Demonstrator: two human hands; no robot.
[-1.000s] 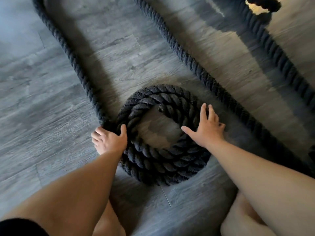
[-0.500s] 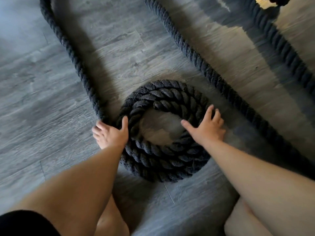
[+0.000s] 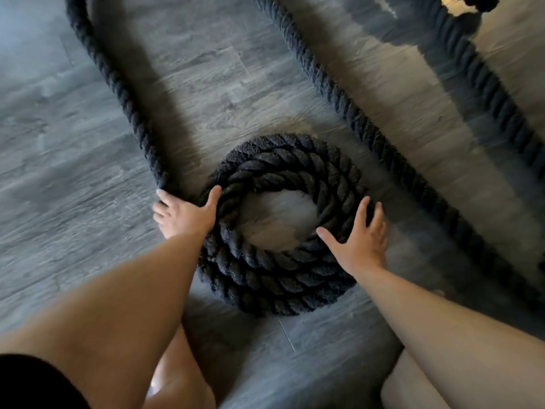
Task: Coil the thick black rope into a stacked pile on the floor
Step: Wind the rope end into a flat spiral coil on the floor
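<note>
Head view: my left hand [image 3: 185,215] curls closed around the rope where it feeds into the coil [image 3: 280,225] on the floor [image 3: 73,178]; my right hand [image 3: 361,243] presses open on the far rim, steadying the stack. Since a second ago the coil has sat further from me; uncoiled rope [image 3: 368,119] trails beyond.

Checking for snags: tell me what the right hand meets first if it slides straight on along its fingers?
Probably bare floor, then the loose rope run beyond; the right hand already rests on the coil.
</note>
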